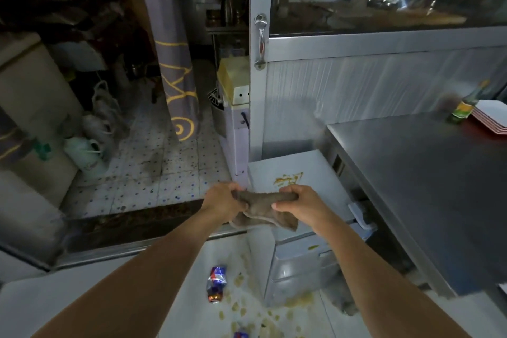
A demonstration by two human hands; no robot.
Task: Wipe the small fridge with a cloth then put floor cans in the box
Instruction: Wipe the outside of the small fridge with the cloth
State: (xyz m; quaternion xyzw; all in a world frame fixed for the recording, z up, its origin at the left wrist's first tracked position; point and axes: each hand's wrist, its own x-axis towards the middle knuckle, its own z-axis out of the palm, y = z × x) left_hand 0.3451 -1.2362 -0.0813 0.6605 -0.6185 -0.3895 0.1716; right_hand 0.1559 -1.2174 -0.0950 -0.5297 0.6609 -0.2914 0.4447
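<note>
A brown-grey cloth [262, 207] is stretched between both hands above the near left corner of the small white fridge [323, 189]. My left hand [220, 202] grips its left end and my right hand [300, 204] grips its right end. The fridge top carries a yellow-orange stain [288, 179], and a smaller yellow spot [312, 247] marks its front. A crushed blue and red can [216, 284] lies on the pale floor below my arms. Another blue can [241, 334] shows at the bottom edge. No box is in view.
A steel table [428, 178] stands right of the fridge, with a green bottle [466, 105] and stacked white plates [492, 118] at its far end. Yellow splatter [247, 299] dots the floor by the cans. A glass-fronted metal cabinet [356, 63] rises behind the fridge.
</note>
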